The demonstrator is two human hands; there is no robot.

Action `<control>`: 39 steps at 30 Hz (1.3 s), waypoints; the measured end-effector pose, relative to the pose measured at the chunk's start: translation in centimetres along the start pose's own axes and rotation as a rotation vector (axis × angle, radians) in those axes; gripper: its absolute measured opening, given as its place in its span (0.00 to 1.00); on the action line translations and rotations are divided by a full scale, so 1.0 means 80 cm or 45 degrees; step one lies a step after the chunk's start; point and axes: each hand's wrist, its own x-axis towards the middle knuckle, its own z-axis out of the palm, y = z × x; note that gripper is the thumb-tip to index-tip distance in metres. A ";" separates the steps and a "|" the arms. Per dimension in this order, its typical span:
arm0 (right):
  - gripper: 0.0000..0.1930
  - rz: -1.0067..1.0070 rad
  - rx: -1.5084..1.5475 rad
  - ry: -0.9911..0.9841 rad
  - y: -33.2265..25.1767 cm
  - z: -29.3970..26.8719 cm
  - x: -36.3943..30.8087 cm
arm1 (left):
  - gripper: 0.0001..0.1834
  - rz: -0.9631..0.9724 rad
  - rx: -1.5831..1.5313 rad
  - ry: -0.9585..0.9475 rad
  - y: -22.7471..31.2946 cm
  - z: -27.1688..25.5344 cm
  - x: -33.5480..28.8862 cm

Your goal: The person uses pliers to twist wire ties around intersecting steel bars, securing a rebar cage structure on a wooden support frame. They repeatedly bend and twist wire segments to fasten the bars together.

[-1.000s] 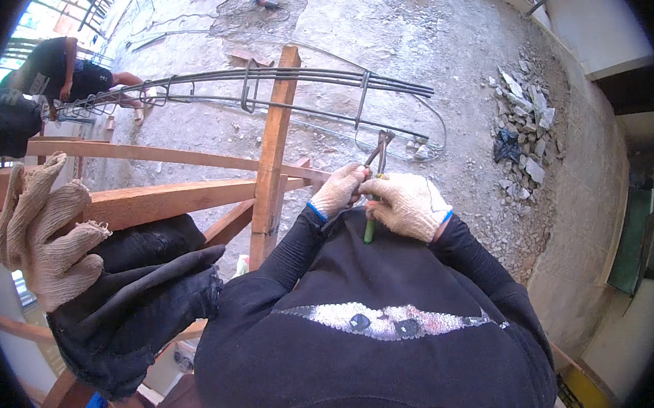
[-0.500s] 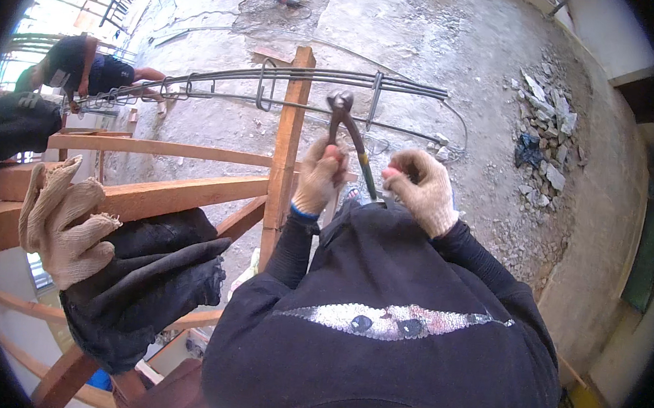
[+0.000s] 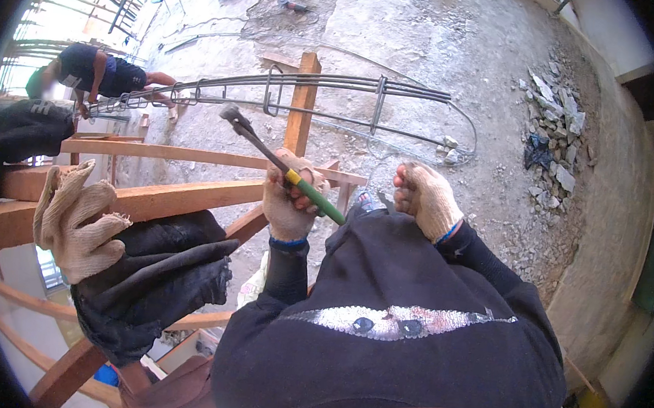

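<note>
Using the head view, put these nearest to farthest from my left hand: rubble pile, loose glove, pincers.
1. Pincers, gripped in the left hand.
2. Loose glove, over to the left.
3. Rubble pile, far off to the right.

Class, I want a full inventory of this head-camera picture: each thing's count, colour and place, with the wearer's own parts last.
Pincers: one, dark with green handle, near centre
Rebar cage: one, dark grey, upper middle
Wooden post: one, brown, upper middle
Wooden beams: several, brown, left
Spare glove: one, beige, left
Cloths: several, black or brown, left
Co-worker: one, dark clothes, upper left
Rubble: one heap, grey, right
Plastic: one piece, black, on rubble
Sweatshirt: one, black, lower middle
Left hand: one, beige-gloved, gripping pincers
Right hand: one, beige-gloved, right of centre
</note>
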 end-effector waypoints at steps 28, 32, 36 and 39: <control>0.35 -0.377 -0.465 -0.177 0.052 -0.030 -0.056 | 0.25 -0.544 0.404 -0.061 -0.139 -0.042 -0.032; 0.39 -0.739 -0.639 0.062 0.066 -0.033 -0.029 | 0.23 0.116 1.051 -0.252 -0.166 0.033 -0.024; 0.37 -0.687 -0.231 0.017 0.059 -0.057 -0.035 | 0.21 0.393 1.922 -0.381 -0.115 0.068 -0.010; 0.28 -0.637 -0.450 0.015 0.043 -0.079 -0.054 | 0.24 0.801 1.910 -0.034 -0.102 0.046 0.021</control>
